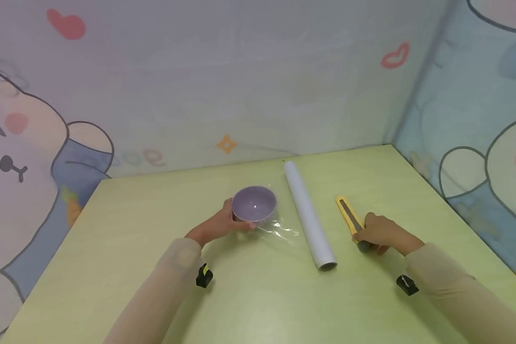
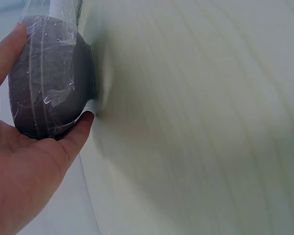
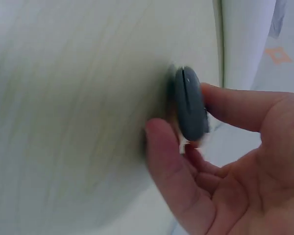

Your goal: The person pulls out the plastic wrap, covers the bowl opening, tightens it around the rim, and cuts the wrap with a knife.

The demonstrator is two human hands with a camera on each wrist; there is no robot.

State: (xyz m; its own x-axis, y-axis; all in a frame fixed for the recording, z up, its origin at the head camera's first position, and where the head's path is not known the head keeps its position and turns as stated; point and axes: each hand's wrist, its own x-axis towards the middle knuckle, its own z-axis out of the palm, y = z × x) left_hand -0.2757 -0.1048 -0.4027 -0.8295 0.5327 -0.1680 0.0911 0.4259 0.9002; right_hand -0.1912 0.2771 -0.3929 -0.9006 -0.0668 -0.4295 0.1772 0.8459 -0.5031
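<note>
A small purple bowl [image 1: 254, 201] stands upright near the middle of the table. My left hand [image 1: 221, 223] grips its left side, thumb along the near side and fingers round the far side. Clear plastic film [image 1: 281, 233] clings to the bowl's outer wall and trails to the right; in the left wrist view the film [image 2: 56, 63] looks wrinkled. Over on the right, my right hand [image 1: 384, 232] pinches a yellow utility knife [image 1: 347, 212] near its grey end, between thumb and fingers. That grey end cap [image 3: 190, 105] faces the right wrist camera.
Between the bowl and the knife lies a long white roll [image 1: 309, 217] of film, slanting from the back of the table toward the front. The pale yellow-green table [image 1: 258, 306] meets a cartoon-printed backdrop [image 1: 284, 95] at its back edge.
</note>
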